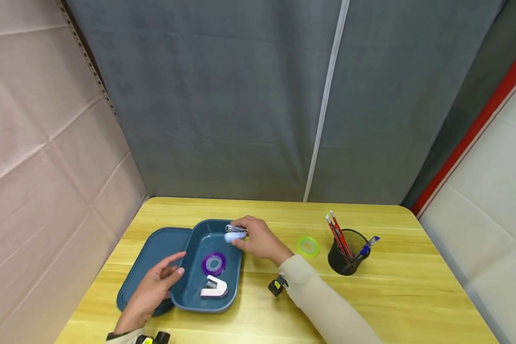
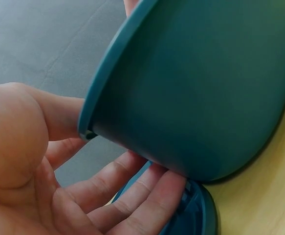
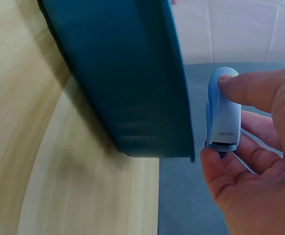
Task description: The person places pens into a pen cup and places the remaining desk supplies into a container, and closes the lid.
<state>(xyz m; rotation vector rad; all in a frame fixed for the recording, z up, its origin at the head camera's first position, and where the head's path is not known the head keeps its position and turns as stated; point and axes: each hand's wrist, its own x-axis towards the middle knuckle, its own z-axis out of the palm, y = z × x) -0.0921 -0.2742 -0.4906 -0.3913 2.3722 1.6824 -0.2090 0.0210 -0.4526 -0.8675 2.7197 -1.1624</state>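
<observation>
A light blue mini stapler is pinched between the thumb and fingers of my right hand. It hangs over the far right corner of a dark teal box, above the rim. My left hand holds the box's left side, thumb at the rim and fingertips against the outer wall in the left wrist view. Inside the box lie a purple ring-shaped tape roll and a white mini stapler.
A matching teal lid lies left of the box, partly beneath it. To the right are a yellow-green tape roll and a black mesh pen cup with red pencils and a blue pen. Everything rests on a wooden table.
</observation>
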